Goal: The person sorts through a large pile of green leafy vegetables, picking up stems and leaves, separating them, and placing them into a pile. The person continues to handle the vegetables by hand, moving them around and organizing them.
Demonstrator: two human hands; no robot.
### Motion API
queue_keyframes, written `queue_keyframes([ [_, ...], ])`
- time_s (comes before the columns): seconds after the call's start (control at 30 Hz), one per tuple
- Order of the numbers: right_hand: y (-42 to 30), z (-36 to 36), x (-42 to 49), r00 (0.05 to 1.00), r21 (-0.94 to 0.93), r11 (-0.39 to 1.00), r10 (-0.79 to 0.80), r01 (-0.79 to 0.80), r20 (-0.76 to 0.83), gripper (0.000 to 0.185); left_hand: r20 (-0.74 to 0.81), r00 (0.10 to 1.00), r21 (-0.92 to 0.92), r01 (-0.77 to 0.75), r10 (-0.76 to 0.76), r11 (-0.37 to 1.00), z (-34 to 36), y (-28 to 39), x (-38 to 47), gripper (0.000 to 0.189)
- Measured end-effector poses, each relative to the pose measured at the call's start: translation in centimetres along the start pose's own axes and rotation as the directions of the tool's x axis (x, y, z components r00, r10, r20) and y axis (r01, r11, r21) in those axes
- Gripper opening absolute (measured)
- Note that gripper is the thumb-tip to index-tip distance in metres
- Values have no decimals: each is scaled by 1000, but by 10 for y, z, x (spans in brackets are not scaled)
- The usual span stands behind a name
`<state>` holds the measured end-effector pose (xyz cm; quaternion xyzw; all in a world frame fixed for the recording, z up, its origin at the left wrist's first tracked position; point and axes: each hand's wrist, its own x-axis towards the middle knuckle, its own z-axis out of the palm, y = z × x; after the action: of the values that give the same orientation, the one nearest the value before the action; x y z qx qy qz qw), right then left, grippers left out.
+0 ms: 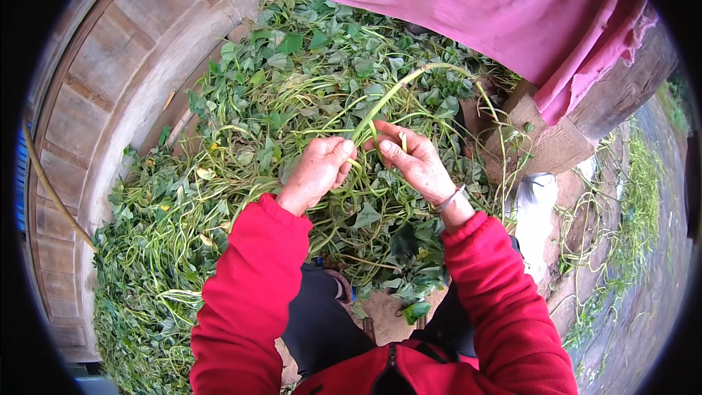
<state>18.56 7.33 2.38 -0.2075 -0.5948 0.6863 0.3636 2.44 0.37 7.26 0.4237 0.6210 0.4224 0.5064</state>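
My left hand [321,170] grips a thick green vine stem [392,88] between thumb and fingers. From that grip the stem arches up and to the right, then its thinner end hangs past the wooden post. Close beside it, my right hand [411,162] has a thin green stalk [374,137] at its fingertips, curving next to the vine. A short pale stalk piece [403,141] sticks up between its fingers. Beneath both hands spreads a large heap of leafy vines [274,104], tangled, with a few yellowed leaves.
Pink cloth [477,5] hangs across the far side, over a wooden post [548,137]. Next to the post is a white bag [535,219]. Loose vines [636,214] lie along the right. A wooden panelled wall [90,104] bounds the left, with a thin stick [52,186] leaning there.
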Motion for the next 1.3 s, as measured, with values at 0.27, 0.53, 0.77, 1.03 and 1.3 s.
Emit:
queue_keyframes([
  [0.27, 23, -27, 11, 782, -757, 608, -583, 241, -220, 4, 195, 978, -219, 112, -69, 969, 19, -3, -4, 24],
  [0.53, 20, -24, 7, 993, -118, 992, -62, 50, -96, 18, 83, 996, -284, -5, 29, 959, 7, 2, -1, 24],
  [0.77, -1, 8, -9, 995, -15, 999, -43, 44, 91, 19, 86, 996, -387, 5, 31, 922, 10, -4, 7, 19],
  [1.03, -10, -3, -19, 986, 89, 991, 91, -104, 141, 24, 98, 978, -75, -176, 183, 981, 14, -10, 16, 32],
  [1.3, -21, 26, -34, 968, 425, 880, 249, -213, -30, 17, -168, 960, 318, -163, 225, 934, 14, -43, 35, 19],
])
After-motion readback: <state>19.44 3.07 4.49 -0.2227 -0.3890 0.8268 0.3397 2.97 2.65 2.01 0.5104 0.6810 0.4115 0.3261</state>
